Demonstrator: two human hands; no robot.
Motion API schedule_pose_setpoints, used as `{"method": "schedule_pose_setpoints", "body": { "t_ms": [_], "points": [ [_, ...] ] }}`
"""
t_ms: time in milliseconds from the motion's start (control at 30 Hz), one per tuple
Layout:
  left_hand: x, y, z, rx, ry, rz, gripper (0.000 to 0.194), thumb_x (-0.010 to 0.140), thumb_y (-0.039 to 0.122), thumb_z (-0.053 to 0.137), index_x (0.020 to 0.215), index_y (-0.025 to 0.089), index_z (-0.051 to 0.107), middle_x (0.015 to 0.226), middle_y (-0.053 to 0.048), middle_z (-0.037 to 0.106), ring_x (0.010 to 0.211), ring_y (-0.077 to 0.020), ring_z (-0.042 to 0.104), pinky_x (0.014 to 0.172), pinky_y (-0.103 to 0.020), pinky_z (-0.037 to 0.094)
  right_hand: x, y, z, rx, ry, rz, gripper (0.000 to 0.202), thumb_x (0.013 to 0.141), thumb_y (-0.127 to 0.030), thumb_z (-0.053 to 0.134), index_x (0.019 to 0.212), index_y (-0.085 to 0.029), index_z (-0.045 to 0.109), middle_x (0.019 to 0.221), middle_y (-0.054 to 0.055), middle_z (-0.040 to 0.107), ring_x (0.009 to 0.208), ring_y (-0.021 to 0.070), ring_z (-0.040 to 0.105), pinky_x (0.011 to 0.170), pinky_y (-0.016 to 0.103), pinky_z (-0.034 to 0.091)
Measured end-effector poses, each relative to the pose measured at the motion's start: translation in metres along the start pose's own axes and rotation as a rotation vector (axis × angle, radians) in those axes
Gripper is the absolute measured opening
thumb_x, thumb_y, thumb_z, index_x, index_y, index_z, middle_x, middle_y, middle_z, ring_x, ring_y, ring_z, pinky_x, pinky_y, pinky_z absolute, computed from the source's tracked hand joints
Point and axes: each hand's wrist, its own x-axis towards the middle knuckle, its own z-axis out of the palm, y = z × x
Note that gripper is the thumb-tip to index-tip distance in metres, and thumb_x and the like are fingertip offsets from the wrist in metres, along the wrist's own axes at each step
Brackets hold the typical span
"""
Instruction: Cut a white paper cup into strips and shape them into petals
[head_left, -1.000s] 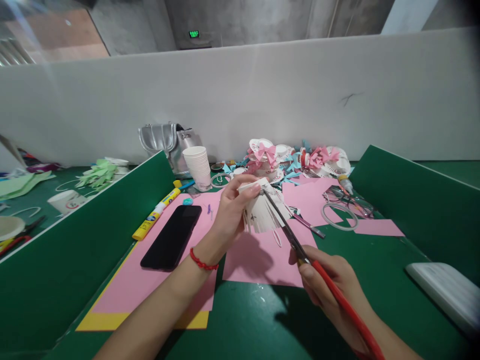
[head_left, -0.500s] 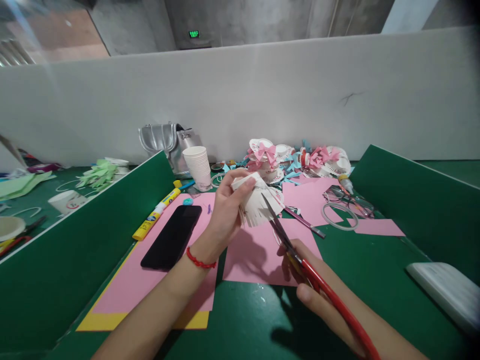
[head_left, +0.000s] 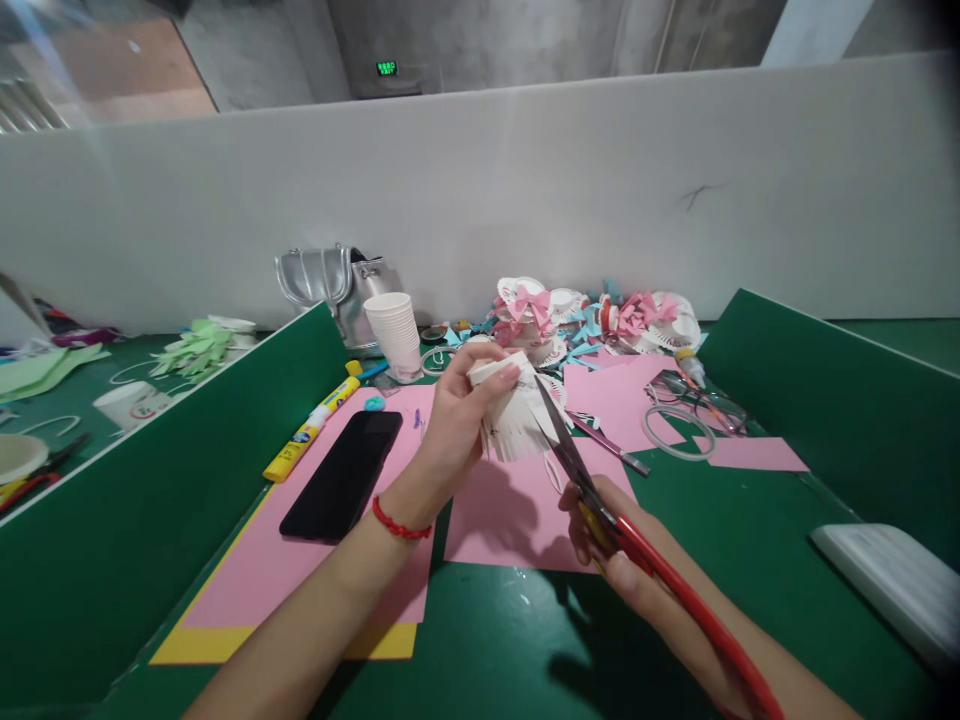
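My left hand (head_left: 459, 408), with a red cord bracelet on its wrist, grips a white paper cup (head_left: 517, 428) whose wall is cut into a fringe of thin strips. The strips hang down toward the right. My right hand (head_left: 626, 560) is wrapped round red-handled scissors (head_left: 571, 462), part of which shows yellow on the inside. The dark blades point up and left, their tips at the right side of the fringed cup. Below both hands lies a sheet of pink paper (head_left: 487, 530).
On the left are a black phone (head_left: 343, 475), a yellow glue stick (head_left: 289, 460) and stacked paper cups (head_left: 395, 335). Paper flower crafts (head_left: 529, 310) stand at the back. Glasses (head_left: 712, 408) and a clear ring (head_left: 667, 435) lie right. Green dividers (head_left: 847, 400) flank the space.
The fringed cup has turned slightly in my left hand and shifted a little right. The scissors and my right hand have moved slightly right, with the blades now farther along the cup's right side.
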Motion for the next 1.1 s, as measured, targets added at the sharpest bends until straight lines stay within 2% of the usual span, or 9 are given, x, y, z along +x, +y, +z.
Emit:
{"method": "schedule_pose_setpoints", "body": {
  "t_ms": [300,500,700,833,1100],
  "points": [
    [-0.001,0.000,0.001,-0.019,0.006,-0.018,0.027,0.062,0.024,0.079,0.075,0.021,0.056,0.094,0.002,0.070,0.068,-0.0096,0.062,0.058,-0.020,0.048,0.000,0.006,0.000,-0.007,-0.017,0.012,0.057,0.084,-0.077,0.038,0.097,-0.025,0.055,0.057,-0.006,0.038,0.048,0.0154,0.036,0.045,0.026,0.030],
    [-0.002,0.000,0.002,-0.033,0.012,-0.025,0.027,0.061,0.026,0.079,0.074,0.021,0.056,0.089,0.003,0.070,0.062,-0.0085,0.060,0.055,-0.020,0.048,0.003,0.017,-0.002,0.021,-0.043,0.007,0.050,0.088,-0.072,0.041,0.091,-0.022,0.050,0.059,-0.007,0.034,0.052,0.0131,0.028,0.049,0.026,0.023],
    [-0.003,0.000,0.003,-0.039,0.003,-0.025,0.028,0.062,0.027,0.080,0.076,0.021,0.056,0.088,0.004,0.069,0.060,-0.0073,0.060,0.055,-0.019,0.049,0.005,0.024,-0.001,0.037,-0.029,0.024,0.058,0.086,-0.075,0.037,0.091,-0.020,0.054,0.055,-0.008,0.029,0.048,0.0120,0.024,0.045,0.025,0.017],
    [-0.003,0.000,0.003,-0.041,0.007,-0.029,0.028,0.062,0.027,0.080,0.074,0.021,0.056,0.085,0.004,0.069,0.058,-0.0067,0.058,0.053,-0.019,0.047,0.004,0.023,0.000,-0.012,0.044,0.027,0.060,0.086,-0.075,0.037,0.086,-0.019,0.057,0.053,-0.009,0.026,0.047,0.0116,0.023,0.046,0.027,0.017],
    [-0.003,-0.001,0.003,-0.070,0.020,-0.055,0.027,0.062,0.025,0.080,0.074,0.020,0.056,0.089,0.002,0.071,0.063,-0.0086,0.061,0.055,-0.020,0.048,0.002,0.011,0.002,-0.067,0.069,0.053,0.056,0.089,-0.072,0.036,0.081,-0.020,0.055,0.052,-0.010,0.023,0.044,0.0114,0.024,0.045,0.028,0.017]
  ]
}}
